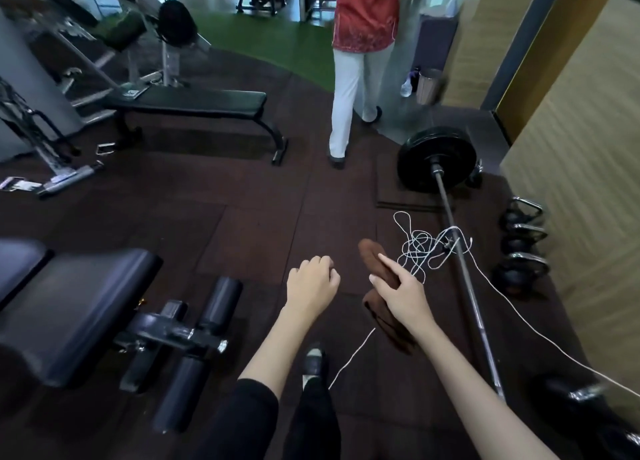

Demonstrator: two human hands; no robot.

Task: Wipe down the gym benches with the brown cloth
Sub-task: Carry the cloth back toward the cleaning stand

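My right hand [398, 293] holds the folded brown cloth [372, 255] in mid-air over the dark floor, index finger stretched along it. My left hand [311, 281] hangs beside it with fingers curled and nothing in it. A black padded bench [76, 307] with foam leg rollers [221, 300] stands at the lower left, apart from both hands. A flat black bench [194, 101] stands farther off at the upper left.
A person in a red top and white trousers [349, 88] walks ahead. A loaded barbell [437, 159] lies on the right with tangled white cord [420, 248] over it. Kettlebells [521, 244] line the right wall. My shoe [313, 359] is below.
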